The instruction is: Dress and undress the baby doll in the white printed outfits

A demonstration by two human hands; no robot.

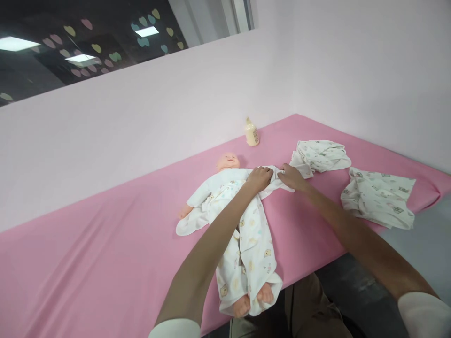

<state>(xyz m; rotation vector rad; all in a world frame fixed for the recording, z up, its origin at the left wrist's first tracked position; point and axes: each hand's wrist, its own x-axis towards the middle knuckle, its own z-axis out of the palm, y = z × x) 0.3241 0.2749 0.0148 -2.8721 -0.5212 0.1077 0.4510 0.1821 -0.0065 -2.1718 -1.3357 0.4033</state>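
Observation:
A baby doll (pixel 228 162) lies on its back, dressed in white baby clothes (pixel 255 230) with small bear prints. The doll's bare feet show at the table's front edge, and one doll hand pokes out of the sleeve at the left. My left hand (pixel 260 179) is closed on the white sleeve (pixel 274 172) at the right side of the doll. Close beside it, my right hand (pixel 293 177) pinches the same sleeve farther out. The doll's other hand cannot be seen; sleeve cloth and my fingers cover that area.
On the pink-covered table (pixel 116 244), a pump bottle (pixel 252 133) stands near the wall. Two white printed cloths lie at the right: a crumpled cloth (pixel 322 155) and a folded cloth (pixel 380 197) near the edge. Walls border the back and right, with a window (pixel 88 42) above.

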